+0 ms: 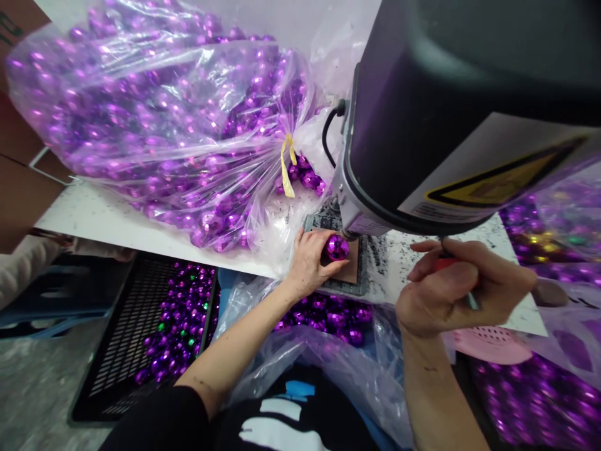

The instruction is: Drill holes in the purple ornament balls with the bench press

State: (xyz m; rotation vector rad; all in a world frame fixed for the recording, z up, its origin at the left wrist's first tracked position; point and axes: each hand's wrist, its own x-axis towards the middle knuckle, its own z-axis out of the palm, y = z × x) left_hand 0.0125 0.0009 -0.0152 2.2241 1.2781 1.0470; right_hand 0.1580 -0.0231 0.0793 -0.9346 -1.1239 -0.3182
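A shiny faceted purple ball (337,248) sits between the thumb and fingers of my left hand (312,260). It rests beside a brown block (350,269) on the dark metal base (363,250) of a bench drill press (451,113), close to the machine's lower end. My right hand (462,285) is closed around a lever handle (471,300) below the machine's black housing. Only a red part and a short metal end of that handle show between my fingers. Dark shavings lie scattered around the base.
A tied clear bag (154,125) of purple balls fills the left of the white table (126,228). More balls lie in an open bag (323,319) at my lap and in a black crate (117,338) on the left. A pink basket (493,344) stands at right. Another person's sleeve (28,269) shows at left.
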